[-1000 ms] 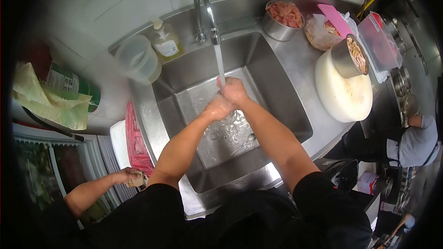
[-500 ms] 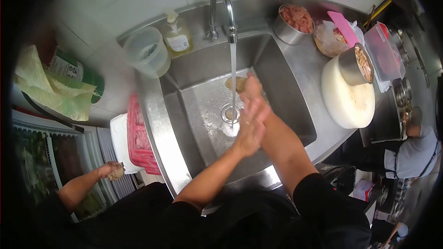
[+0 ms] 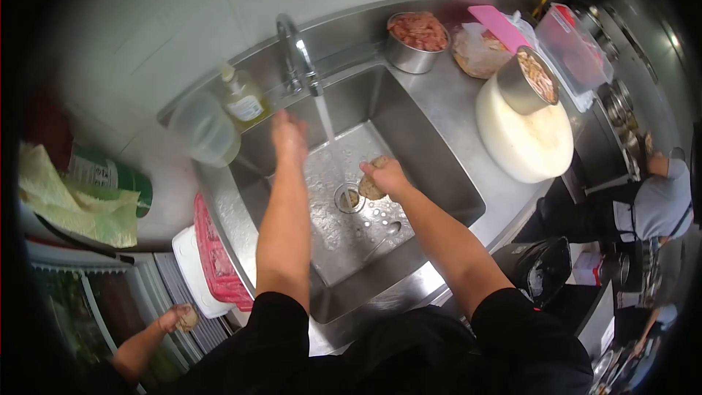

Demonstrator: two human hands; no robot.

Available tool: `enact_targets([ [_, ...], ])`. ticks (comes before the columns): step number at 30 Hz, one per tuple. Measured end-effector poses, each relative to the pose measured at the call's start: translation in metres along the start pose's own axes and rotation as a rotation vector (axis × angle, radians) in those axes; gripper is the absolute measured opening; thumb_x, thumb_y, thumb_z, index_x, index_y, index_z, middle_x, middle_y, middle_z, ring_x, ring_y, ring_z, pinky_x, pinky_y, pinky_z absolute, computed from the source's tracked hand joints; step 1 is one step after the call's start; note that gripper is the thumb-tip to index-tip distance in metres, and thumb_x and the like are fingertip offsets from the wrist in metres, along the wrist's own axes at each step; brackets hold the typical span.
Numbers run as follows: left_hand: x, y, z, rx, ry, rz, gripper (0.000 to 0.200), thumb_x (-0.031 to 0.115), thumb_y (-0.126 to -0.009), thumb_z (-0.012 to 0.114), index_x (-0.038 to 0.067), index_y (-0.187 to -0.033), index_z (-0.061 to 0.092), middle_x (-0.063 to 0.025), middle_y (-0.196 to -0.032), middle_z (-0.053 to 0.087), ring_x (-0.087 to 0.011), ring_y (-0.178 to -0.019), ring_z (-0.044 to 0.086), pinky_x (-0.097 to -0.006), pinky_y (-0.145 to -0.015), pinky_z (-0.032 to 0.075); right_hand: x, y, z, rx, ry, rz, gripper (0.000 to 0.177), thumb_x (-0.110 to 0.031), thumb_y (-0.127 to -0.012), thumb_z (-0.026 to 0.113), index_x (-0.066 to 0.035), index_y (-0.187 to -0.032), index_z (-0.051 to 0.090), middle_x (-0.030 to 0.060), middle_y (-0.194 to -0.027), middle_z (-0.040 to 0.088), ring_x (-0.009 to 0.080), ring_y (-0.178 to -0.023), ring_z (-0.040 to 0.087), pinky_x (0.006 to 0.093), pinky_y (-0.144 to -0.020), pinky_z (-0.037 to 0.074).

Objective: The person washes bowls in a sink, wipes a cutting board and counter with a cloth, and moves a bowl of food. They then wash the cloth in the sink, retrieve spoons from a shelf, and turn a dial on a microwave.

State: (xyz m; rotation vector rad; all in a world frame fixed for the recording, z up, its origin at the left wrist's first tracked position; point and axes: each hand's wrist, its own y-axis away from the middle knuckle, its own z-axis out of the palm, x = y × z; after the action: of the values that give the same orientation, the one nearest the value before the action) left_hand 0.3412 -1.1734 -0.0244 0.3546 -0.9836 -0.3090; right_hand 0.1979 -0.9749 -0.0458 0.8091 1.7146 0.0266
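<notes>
Inside the sink [image 3: 439,168], my right hand [image 3: 391,177] grips a brownish, rough-looking scrubbing pad [image 3: 371,183], right of the drain [image 3: 349,199]. My left hand [image 3: 289,135] is raised over the sink's back left corner, slightly blurred, its fingers a little apart and nothing visible in them. It is close to the soap pump bottle [image 3: 245,99] and the faucet [image 3: 292,51]. Water [image 3: 327,121] runs from the spout between my two hands. A spoon [image 3: 393,229] lies on the wet sink floor.
Left of the sink are a translucent tub [image 3: 205,132] and a red crate [image 3: 212,260]. Another person's hand [image 3: 174,317] holds a tan object there. On the right counter stand a pot of raw meat [image 3: 415,44], a thick white block [image 3: 523,139] bearing a metal container [image 3: 523,88], and a plastic box [image 3: 578,51].
My hands have separated. The left has moved from my right forearm to the back left; the right, with the scrubbing pad, has come nearer me. The view has shifted, and the spoon now shows.
</notes>
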Motion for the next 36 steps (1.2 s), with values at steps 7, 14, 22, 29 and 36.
enact_targets([
  [7,0.017,0.03,0.004,-0.546,-1.054,0.316,0.065,0.044,-0.101,0.041,0.0,-0.148,0.029,-0.0176,-0.15,0.036,-0.0257,-0.135,0.039,-0.0368,-0.111,0.03,0.001,0.008,-0.01,0.047,-0.171,0.048,0.034,-0.024,-0.08,0.077,0.0,-0.099,0.063,0.0102,-0.092,0.065,0.0192,-0.082,0.063,0.0341,-0.072,0.052],
  [14,-0.066,0.106,-0.068,-0.818,-0.185,-0.693,0.055,0.05,-0.091,0.058,0.009,-0.126,0.051,-0.01,-0.117,0.06,-0.024,-0.1,0.062,-0.0376,-0.073,0.053,-0.037,0.028,0.022,-0.346,-0.283,-0.252,0.026,-0.011,-0.086,0.067,0.004,-0.107,0.061,0.0085,-0.093,0.064,0.0172,-0.085,0.062,0.0308,-0.071,0.052],
  [22,-0.061,0.139,-0.045,-0.992,-0.884,-0.634,0.026,0.015,-0.084,0.065,0.008,-0.108,0.056,-0.0092,-0.1,0.063,-0.0077,-0.059,0.044,-0.0231,-0.043,0.03,-0.015,0.044,0.019,-0.218,-0.48,-0.006,0.02,-0.014,-0.094,0.059,0.004,-0.101,0.065,0.008,-0.083,0.065,0.0164,-0.076,0.059,0.031,-0.067,0.05],
  [29,-0.119,0.159,-0.076,-1.102,-1.392,0.573,0.026,0.015,-0.082,0.06,0.0,-0.103,0.064,-0.0241,-0.095,0.067,-0.0427,-0.081,0.065,-0.0483,-0.074,0.051,0.036,0.044,0.045,0.156,-0.183,-0.086,0.041,-0.031,-0.098,0.048,0.005,-0.093,0.067,0.0211,-0.091,0.066,0.0312,-0.083,0.062,0.0401,-0.078,0.049],
  [36,-0.124,0.171,-0.08,-0.972,-1.52,0.309,0.036,0.026,-0.088,0.062,0.004,-0.117,0.06,-0.0145,-0.087,0.066,-0.0243,-0.075,0.067,-0.0355,-0.062,0.051,0.059,0.065,0.058,0.231,0.252,0.004,0.061,-0.049,-0.087,0.057,0.001,-0.123,0.055,0.0283,-0.116,0.059,0.0394,-0.113,0.055,0.044,-0.1,0.041],
])
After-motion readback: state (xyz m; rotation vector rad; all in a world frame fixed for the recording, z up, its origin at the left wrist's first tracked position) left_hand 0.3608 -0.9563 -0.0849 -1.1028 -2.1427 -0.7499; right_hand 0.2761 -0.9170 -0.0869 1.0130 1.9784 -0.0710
